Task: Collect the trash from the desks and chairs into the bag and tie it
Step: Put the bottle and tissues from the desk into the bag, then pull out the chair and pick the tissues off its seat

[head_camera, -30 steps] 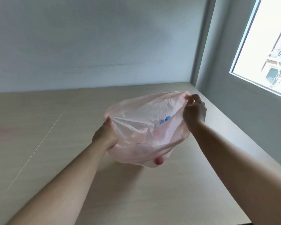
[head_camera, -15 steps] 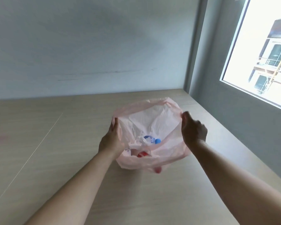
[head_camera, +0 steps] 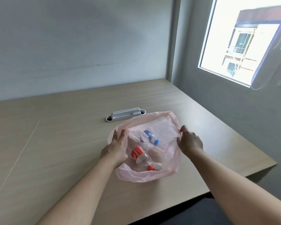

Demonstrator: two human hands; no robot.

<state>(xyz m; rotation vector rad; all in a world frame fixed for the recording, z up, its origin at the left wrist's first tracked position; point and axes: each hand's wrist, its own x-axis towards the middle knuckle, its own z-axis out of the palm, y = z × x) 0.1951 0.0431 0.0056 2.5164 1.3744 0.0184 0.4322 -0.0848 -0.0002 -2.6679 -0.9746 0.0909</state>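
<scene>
A thin pink plastic bag [head_camera: 165, 173] sits on the pale wooden desk [head_camera: 58, 143] with its mouth spread wide. Inside lie a crushed bottle with a red label [head_camera: 137, 155] and red cap, a clear bottle with a blue cap [head_camera: 151, 138], and white crumpled scraps. My left hand [head_camera: 116, 148] holds the bag's left rim, fingers lying along the film. At the right rim my right hand [head_camera: 189, 142] pinches the edge with its fingertips.
A grey cable box [head_camera: 125, 115] is set into the desk just behind the bag. The desk ends at a wall behind and at an edge [head_camera: 243, 173] to the right. A bright window [head_camera: 243, 41] fills the right wall.
The bag has come down from the air onto the desk and its mouth is spread wider, showing the bottles. The view has tilted down, and the grey cable box has appeared.
</scene>
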